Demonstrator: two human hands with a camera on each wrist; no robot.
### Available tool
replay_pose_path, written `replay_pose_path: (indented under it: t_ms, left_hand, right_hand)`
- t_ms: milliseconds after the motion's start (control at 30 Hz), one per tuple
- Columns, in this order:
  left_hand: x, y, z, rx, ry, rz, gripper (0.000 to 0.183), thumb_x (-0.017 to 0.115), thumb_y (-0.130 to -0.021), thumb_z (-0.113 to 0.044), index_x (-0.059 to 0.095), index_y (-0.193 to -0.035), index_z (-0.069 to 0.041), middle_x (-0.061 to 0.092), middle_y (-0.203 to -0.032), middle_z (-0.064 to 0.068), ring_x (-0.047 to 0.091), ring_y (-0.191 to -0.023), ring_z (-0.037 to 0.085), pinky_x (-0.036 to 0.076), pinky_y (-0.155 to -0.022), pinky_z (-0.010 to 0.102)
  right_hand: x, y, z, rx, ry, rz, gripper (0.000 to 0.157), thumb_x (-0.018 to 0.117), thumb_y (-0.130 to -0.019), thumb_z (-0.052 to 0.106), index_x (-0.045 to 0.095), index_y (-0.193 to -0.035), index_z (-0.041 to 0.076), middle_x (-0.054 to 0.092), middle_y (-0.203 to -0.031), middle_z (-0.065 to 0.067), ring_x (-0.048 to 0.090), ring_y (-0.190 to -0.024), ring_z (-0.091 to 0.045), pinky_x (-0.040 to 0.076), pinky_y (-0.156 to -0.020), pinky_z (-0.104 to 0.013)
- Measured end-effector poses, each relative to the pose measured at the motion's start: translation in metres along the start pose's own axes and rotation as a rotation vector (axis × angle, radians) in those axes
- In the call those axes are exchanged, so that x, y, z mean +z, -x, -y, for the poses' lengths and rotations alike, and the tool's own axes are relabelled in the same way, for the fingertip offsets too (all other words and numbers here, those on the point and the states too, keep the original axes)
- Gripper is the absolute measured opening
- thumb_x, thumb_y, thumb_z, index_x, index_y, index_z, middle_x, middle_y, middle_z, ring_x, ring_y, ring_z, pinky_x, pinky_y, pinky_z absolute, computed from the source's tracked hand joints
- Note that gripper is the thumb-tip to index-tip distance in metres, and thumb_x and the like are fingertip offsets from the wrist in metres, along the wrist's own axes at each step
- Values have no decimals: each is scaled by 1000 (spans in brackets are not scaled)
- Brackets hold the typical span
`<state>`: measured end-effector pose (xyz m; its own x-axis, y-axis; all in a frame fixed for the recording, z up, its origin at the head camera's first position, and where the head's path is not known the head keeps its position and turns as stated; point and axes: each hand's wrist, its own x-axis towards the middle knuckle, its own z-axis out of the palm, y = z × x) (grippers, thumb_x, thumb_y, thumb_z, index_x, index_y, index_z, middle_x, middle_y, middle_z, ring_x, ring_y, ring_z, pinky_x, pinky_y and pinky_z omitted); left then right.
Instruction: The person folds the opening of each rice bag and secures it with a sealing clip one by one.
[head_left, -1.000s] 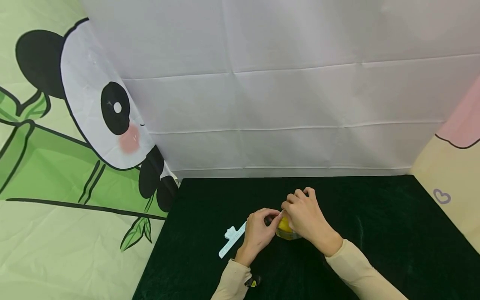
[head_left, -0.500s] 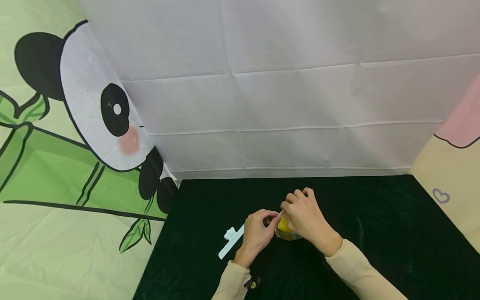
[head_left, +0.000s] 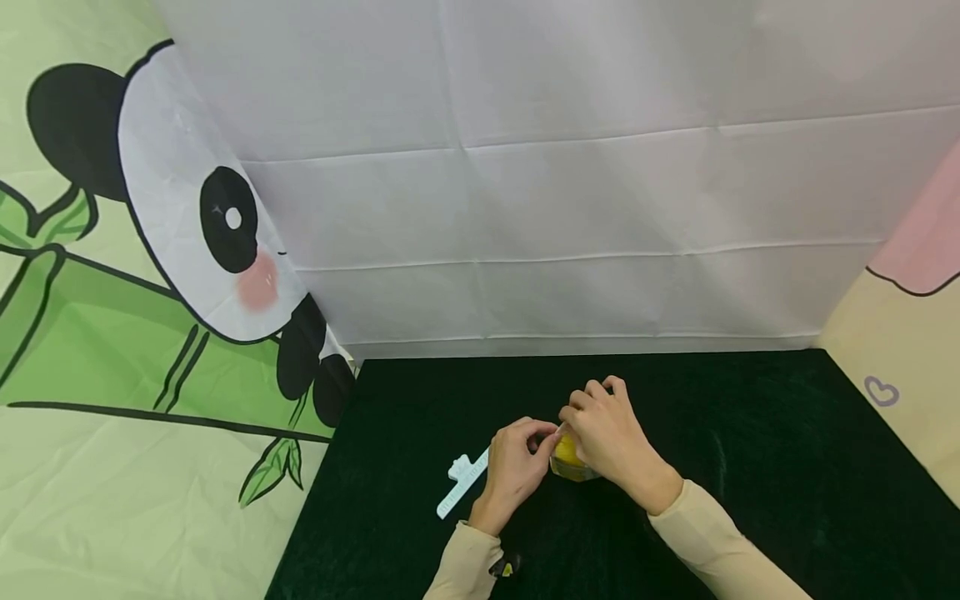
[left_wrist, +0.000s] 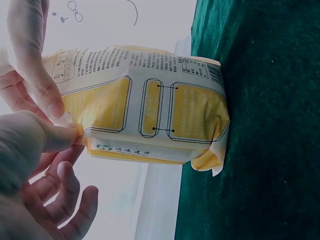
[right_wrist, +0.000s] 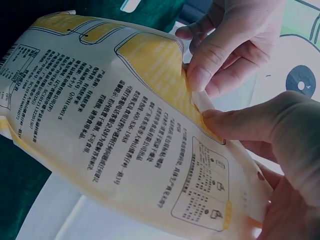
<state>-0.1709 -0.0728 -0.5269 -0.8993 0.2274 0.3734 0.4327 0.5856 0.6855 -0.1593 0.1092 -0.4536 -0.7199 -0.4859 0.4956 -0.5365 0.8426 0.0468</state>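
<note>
A yellow and white printed food bag (head_left: 567, 458) stands on the dark green table between the two hands. Small dark lettering covers much of the bag (left_wrist: 150, 110) in the left wrist view. My left hand (head_left: 517, 467) pinches the bag's top edge between thumb and fingertip. Right beside that spot, my right hand (head_left: 615, 437) pinches the same edge. In the right wrist view the left hand (right_wrist: 235, 55) and right hand (right_wrist: 295, 150) meet at a small whitish piece on the bag's edge (right_wrist: 165, 130). The bag's inside is hidden.
A light blue bag clip (head_left: 462, 483) lies on the table just left of the left hand, partly covered by it. The dark green cloth-covered table (head_left: 750, 433) ends at a white sheet (head_left: 585, 200) behind. A panda-print sheet (head_left: 187, 208) hangs at left.
Almost nothing differs. Both hands keep their pinch on the bag's top edge, with only a very slight shift of the right hand to the left.
</note>
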Motion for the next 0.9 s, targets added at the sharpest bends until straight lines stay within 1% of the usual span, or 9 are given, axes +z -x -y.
replay_pose_path:
  t_ms: [400,733,900]
  left_hand:
    - [-1,1,0,-8,12,7,14,72,-103,-28,81,-107,-18,70,-87,-5,48,-67,-2,42,-61,17]
    - [0,0,1,-3,11,8,15,72,-103,-30,81,-108,-19,71,-90,-6,47,-67,-2,42,-60,17]
    - [-1,2,0,-25,11,22,16,72,-103,-32,81,-109,-20,73,-92,-5,48,-68,-2,43,-62,17]
  right_hand:
    - [2,0,-2,-14,-17,-20,10,91,-83,15,81,-87,14,75,-89,-4,59,-87,-26,47,-98,-59]
    - [1,-1,-5,-26,-8,-6,11,91,-83,17,81,-87,14,75,-88,-3,59,-85,-25,48,-96,-58]
    - [-1,0,-5,-28,-11,3,9,90,-85,16,82,-87,15,75,-88,-2,59,-84,-24,49,-95,-56]
